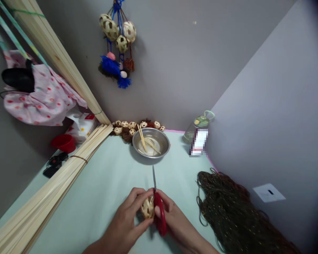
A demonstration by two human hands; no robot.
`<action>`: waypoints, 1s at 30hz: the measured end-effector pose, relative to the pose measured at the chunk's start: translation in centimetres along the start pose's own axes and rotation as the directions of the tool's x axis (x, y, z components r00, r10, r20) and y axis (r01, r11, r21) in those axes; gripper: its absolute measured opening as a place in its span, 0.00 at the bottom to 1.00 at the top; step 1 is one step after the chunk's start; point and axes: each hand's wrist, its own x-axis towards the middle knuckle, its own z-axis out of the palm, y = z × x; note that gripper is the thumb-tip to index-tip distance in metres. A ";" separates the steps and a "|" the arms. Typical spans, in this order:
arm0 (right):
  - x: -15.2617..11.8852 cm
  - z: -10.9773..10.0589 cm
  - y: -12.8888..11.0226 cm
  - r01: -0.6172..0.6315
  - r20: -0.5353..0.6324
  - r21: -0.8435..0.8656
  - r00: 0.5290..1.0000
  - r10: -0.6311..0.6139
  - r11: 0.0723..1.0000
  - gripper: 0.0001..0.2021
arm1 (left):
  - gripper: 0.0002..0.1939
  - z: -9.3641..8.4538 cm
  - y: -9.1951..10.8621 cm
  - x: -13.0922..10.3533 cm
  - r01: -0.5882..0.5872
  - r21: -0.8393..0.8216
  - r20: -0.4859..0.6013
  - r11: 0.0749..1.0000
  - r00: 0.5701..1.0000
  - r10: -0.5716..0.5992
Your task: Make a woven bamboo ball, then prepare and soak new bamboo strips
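Note:
A small woven ball of pale strips (147, 208) is held between the thumb and fingers of my left hand (131, 215), near the front of the table. Red-handled scissors (160, 215) lie in my right hand (172, 215), their closed blades pointing away from me toward a metal bowl. My right fingers are wrapped at the handles, right beside the ball. The steel bowl (167, 145) holds liquid and several pale strips.
Long pale strips (66, 180) run along the left side. Dark yarn (233, 211) heaps at the right. Behind the bowl sit small woven balls (118, 131); a jar (190, 134) and a blurred phone (199, 142) stand at back right. A red cup (64, 143) is at left.

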 end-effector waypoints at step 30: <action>0.6 1.1 1.3 0.090 0.001 0.272 0.996 -0.094 0.958 0.29 | 0.30 -0.9 0.3 0.3 -0.039 0.013 -0.033 0.999 0.999 0.040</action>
